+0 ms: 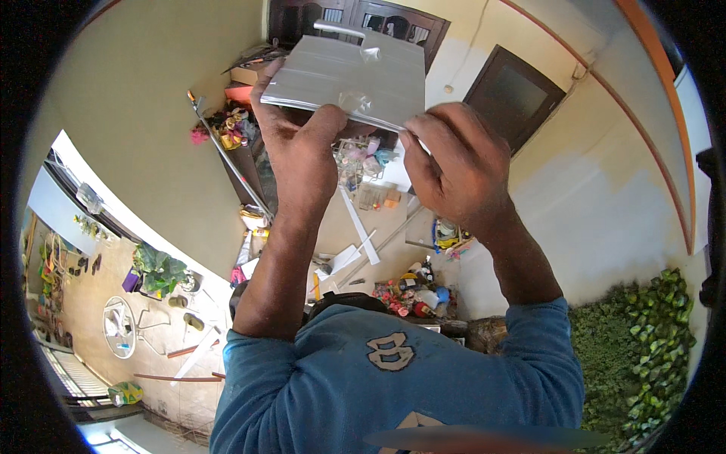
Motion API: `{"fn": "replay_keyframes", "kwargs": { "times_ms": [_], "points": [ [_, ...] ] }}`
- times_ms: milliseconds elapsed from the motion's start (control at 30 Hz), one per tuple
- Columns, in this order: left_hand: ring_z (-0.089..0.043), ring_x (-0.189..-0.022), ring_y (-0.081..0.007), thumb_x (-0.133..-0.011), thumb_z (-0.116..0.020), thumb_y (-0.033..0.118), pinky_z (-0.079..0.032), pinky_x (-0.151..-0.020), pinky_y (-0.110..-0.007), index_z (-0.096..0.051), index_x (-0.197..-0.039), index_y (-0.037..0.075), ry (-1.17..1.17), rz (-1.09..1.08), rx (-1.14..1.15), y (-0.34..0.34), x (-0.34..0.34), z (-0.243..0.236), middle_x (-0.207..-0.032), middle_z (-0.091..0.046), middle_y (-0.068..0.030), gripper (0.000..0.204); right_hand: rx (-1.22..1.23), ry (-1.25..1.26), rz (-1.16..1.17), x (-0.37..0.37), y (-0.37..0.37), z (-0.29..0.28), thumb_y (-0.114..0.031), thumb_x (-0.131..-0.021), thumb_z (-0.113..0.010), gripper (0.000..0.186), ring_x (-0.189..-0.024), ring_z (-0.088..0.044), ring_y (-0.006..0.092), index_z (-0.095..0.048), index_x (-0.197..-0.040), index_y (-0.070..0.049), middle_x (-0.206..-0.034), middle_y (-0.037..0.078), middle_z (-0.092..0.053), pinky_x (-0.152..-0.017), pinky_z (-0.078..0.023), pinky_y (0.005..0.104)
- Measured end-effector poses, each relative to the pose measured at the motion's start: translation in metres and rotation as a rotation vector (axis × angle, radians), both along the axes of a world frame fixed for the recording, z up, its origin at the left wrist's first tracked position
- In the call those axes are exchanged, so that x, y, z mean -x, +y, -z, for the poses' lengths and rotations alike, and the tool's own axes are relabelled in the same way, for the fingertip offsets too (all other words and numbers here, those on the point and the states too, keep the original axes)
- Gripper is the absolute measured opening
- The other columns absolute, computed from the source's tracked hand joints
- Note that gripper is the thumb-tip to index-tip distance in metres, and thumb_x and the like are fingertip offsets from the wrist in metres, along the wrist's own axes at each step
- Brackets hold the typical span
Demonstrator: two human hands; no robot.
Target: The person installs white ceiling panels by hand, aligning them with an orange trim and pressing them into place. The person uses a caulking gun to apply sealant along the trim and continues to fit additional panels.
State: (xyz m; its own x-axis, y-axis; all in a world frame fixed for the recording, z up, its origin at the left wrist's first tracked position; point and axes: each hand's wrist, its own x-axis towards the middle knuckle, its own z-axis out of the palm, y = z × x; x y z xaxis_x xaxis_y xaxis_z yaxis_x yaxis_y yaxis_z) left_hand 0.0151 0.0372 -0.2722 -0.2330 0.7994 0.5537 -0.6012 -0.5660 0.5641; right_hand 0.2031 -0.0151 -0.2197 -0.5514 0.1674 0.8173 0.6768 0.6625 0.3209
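Note:
A flat, roughly square grey panel with shiny, clear film-like patches is held up in front of me. A pale, rounded strip runs along part of its far edge. My left hand is closed on the panel's left side, the thumb at the near edge and the other fingers partly hidden behind it. At the near right corner my right hand is curled, thumb and forefinger pinched together at the edge. Whether a bit of film sits between those fingertips is too small to make out.
Below lie white strips, a heap of mixed items and a wire rack with small goods. A long pole leans by the left wall. A dark-framed door is at the far right, and leafy plants grow near right.

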Motion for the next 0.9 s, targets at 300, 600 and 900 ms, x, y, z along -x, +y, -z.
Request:
{"fn": "replay_keyframes", "kwargs": {
  "times_ms": [300, 600, 900],
  "points": [
    [-0.061, -0.131, -0.0243, -0.086, -0.071, -0.010, -0.052, -0.113, -0.040, -0.026, -0.163, 0.002, 0.091, -0.215, -0.212, -0.009, -0.010, -0.012, -0.142, -0.057, -0.0181, 0.090, 0.107, -0.294, 0.211, 0.007, -0.009, -0.045, -0.009, -0.083, -0.084, 0.015, -0.075, -0.073, 0.0268, -0.074, -0.094, -0.005, -0.087, 0.008, -0.068, -0.067, -0.061, 0.0421],
    [-0.060, -0.133, -0.0240, -0.084, -0.072, -0.010, -0.052, -0.116, -0.042, -0.025, -0.162, 0.002, 0.068, -0.179, -0.221, -0.017, -0.007, -0.019, -0.143, -0.055, -0.0176, 0.091, 0.151, -0.472, 0.312, 0.020, -0.021, -0.062, -0.029, -0.082, -0.086, 0.029, -0.083, -0.077, 0.0303, -0.070, -0.092, -0.007, -0.089, 0.010, -0.067, -0.071, -0.065, 0.0466],
    [-0.064, -0.130, -0.0300, -0.086, -0.072, -0.011, -0.064, -0.103, -0.042, -0.028, -0.164, 0.002, -0.006, -0.232, -0.218, -0.011, -0.002, -0.026, -0.144, -0.058, -0.0215, 0.091, -0.054, -0.524, 0.304, 0.030, -0.019, -0.061, -0.019, -0.082, -0.077, 0.021, -0.086, -0.075, 0.0277, -0.068, -0.095, -0.005, -0.091, 0.009, -0.062, -0.074, -0.064, 0.0437]
  ]
}}
